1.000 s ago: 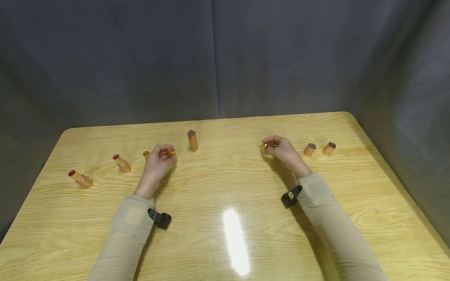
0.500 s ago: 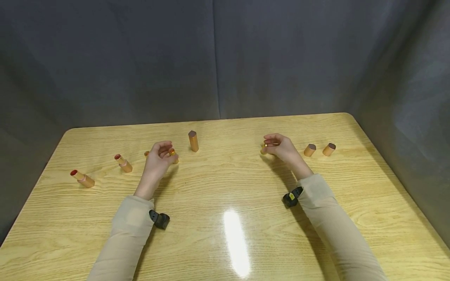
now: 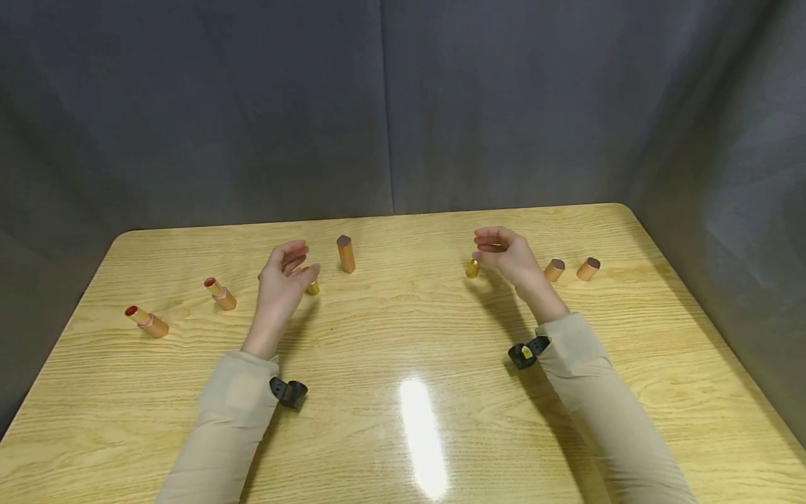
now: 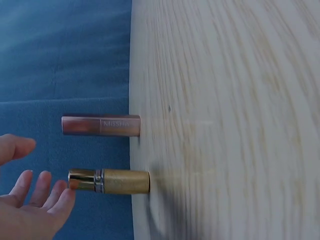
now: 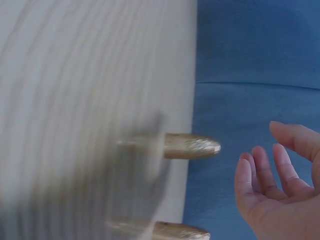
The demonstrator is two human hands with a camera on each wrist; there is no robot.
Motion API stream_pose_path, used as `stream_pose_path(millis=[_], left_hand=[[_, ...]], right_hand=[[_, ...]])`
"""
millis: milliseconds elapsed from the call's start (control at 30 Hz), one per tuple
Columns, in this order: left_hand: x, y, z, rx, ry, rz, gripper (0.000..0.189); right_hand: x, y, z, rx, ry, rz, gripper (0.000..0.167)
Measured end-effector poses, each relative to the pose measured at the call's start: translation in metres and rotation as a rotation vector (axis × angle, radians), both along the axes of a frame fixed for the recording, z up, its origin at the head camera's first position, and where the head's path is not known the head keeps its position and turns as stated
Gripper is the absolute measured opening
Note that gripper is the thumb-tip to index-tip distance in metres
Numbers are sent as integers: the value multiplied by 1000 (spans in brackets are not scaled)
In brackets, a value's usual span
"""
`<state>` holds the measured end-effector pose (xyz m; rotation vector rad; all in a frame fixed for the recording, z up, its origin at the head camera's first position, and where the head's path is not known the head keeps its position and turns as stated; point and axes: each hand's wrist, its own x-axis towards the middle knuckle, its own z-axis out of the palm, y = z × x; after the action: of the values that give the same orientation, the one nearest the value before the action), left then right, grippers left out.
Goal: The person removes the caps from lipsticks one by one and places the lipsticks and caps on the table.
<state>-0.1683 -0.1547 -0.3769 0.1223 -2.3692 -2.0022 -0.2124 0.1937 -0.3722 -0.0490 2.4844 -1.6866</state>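
My left hand (image 3: 281, 283) is spread with thumb and fingers apart beside an upright gold lipstick (image 4: 115, 181). In the left wrist view one fingertip overlaps its shiny top; whether it touches, I cannot tell. My right hand (image 3: 508, 257) hovers with fingers parted just above and beside a gold lipstick cap (image 3: 472, 269). The right wrist view shows a gap between that cap (image 5: 192, 146) and the fingers. A second gold cap (image 5: 180, 231) stands nearer the lower edge there. Another gold piece (image 3: 259, 276) is almost wholly hidden behind my left hand.
A copper lipstick tube (image 3: 345, 254) stands right of my left hand. Two uncapped copper lipsticks (image 3: 220, 294) stand at the left. Two copper caps (image 3: 588, 269) are right of my right hand. Dark cloth (image 3: 390, 105) hangs behind the wooden table (image 3: 352, 420).
Both hands have loosened from the gold lipstick and the gold cap they were pinching. The right hand has risen off the cap, and the left hand's fingers have spread wider.
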Motion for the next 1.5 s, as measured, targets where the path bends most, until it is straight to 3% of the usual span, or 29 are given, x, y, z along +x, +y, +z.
stream_pose_path(millis=[233, 400, 533, 667, 1133, 1500], left_hand=[[-1, 4, 2, -4, 18, 30, 50], [-3, 7, 3, 8, 52, 89, 46], [-5, 12, 4, 59, 97, 138, 43], [-7, 19, 4, 109, 124, 146, 43], [-19, 45, -4, 153, 100, 180, 43], [-27, 50, -14, 121, 71, 176, 47]], right_hand=[[3, -6, 13, -3, 14, -11, 43], [7, -12, 20, -40, 15, 3, 42], [11, -18, 26, -50, 21, 18, 42], [12, -23, 29, -55, 29, 29, 42], [13, -40, 30, -80, 62, 54, 40], [13, -46, 26, -110, 60, 67, 39]])
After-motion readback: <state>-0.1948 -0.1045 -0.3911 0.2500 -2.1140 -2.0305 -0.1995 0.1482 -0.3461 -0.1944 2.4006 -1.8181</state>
